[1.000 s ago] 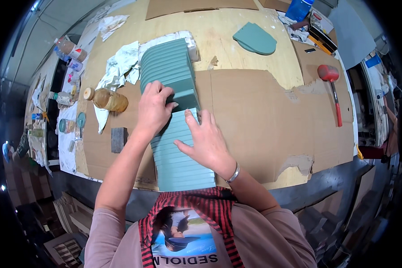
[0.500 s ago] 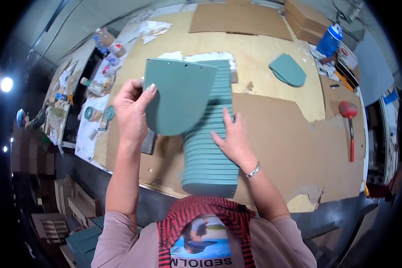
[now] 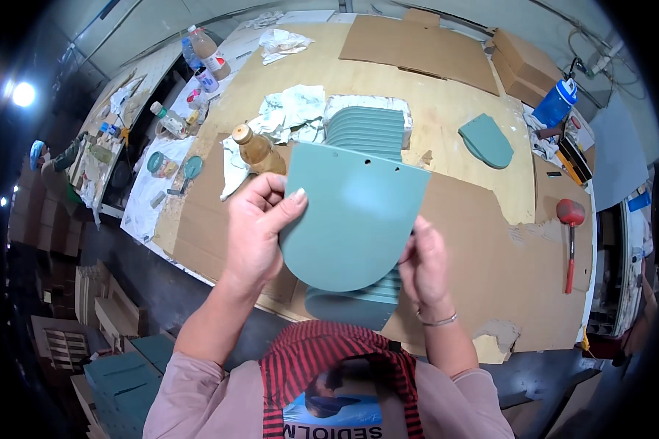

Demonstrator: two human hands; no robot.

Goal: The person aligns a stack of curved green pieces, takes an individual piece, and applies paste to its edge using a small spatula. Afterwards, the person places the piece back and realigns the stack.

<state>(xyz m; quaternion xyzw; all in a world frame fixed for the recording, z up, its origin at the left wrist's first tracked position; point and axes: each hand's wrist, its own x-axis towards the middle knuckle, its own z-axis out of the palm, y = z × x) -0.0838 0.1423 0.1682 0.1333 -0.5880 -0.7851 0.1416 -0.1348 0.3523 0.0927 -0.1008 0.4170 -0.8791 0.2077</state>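
Panel (image 3: 355,219) moved right, between 2 hands (image 3: 255,233) (image 3: 426,265)

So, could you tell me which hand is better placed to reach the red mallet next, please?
Probably the right hand: it is nearer the red mallet, at the right edge of the green panel, though contact there is unclear. The left hand grips the panel's left edge, farther away.

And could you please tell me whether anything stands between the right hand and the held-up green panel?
Nothing visible does. The right hand is at the right edge of the panel; whether it touches is unclear. The left hand holds the left edge, and the ribbed stack lies beyond the panel, not between.
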